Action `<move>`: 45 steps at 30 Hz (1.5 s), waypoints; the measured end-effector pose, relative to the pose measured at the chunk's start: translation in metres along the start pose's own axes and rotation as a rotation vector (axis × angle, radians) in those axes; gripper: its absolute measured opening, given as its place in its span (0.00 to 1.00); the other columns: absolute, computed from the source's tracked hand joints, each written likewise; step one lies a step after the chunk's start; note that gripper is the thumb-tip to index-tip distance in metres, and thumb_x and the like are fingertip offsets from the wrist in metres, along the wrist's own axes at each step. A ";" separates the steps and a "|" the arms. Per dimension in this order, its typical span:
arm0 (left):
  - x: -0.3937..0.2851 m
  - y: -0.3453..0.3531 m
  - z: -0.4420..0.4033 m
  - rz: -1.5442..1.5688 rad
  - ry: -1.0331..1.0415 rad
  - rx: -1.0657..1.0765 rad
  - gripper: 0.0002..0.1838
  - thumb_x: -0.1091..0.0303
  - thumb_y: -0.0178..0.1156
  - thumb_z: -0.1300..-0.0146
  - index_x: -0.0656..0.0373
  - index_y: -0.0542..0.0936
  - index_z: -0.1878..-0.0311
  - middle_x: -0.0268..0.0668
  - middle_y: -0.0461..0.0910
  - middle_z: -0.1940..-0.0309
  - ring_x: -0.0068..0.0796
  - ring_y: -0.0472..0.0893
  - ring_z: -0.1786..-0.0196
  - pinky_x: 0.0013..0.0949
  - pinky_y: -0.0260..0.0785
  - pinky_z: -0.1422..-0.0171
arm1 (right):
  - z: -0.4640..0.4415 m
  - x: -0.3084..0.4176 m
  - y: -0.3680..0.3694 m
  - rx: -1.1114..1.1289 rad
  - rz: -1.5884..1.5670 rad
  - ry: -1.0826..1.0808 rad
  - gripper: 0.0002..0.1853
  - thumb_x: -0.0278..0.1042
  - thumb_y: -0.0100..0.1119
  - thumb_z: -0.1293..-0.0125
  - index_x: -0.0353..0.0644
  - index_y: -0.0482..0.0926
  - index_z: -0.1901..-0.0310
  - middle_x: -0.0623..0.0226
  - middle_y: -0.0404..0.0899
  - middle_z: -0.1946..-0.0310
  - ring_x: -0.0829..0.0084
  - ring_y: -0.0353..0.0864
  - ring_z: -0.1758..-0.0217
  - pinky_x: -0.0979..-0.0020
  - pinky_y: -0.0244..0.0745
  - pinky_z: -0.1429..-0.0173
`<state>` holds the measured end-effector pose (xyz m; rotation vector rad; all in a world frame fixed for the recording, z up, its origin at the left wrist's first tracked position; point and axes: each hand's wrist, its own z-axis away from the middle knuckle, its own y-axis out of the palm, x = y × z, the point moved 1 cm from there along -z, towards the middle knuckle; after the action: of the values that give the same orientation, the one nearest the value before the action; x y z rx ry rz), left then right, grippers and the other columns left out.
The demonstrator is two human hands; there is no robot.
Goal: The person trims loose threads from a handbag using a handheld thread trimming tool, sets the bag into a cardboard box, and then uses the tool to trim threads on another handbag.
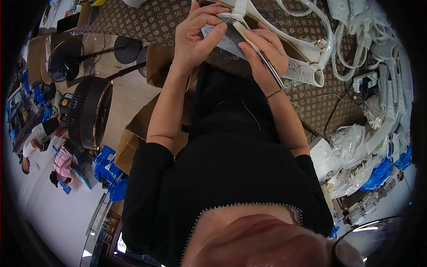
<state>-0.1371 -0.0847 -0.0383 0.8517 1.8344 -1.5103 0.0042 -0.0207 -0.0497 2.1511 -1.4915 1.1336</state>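
A white handbag point(314, 73) with a brown lining and brass-coloured fittings lies at the table's near edge, its top open. My right hand point(269, 51) is closed around a slim tool point(272, 70) with a cream end and a silver shaft; its exact kind is unclear. The cream end points up beside a white strap loop point(240, 8) of the bag. My left hand point(200, 33) is at the bag's left side, thumb and fingertips drawn together by the strap. What they pinch is too small to make out. Loose threads hang under the bag.
A patterned brown cloth point(133, 18) covers the table. Clear straps and pale bags point(356, 26) are heaped right, near a power socket point(365, 82). Plastic bags point(351, 147) lie lower right. Left are a black fan point(91, 113), cardboard boxes point(138, 129) and two people point(64, 162) farther off.
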 end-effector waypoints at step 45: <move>-0.002 -0.033 -0.007 -0.233 -0.179 0.369 0.19 0.50 0.68 0.60 0.53 0.80 0.68 0.41 0.80 0.74 0.45 0.80 0.67 0.42 0.69 0.66 | -0.023 0.069 -0.095 -0.192 -0.450 -0.050 0.16 0.45 0.51 0.34 0.46 0.71 0.49 0.66 0.67 0.70 0.66 0.69 0.63 0.54 0.72 0.51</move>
<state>-0.1621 -0.0829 -0.0158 0.6535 1.5915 -2.0456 0.0893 -0.0115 0.0346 2.2329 -1.0062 0.7536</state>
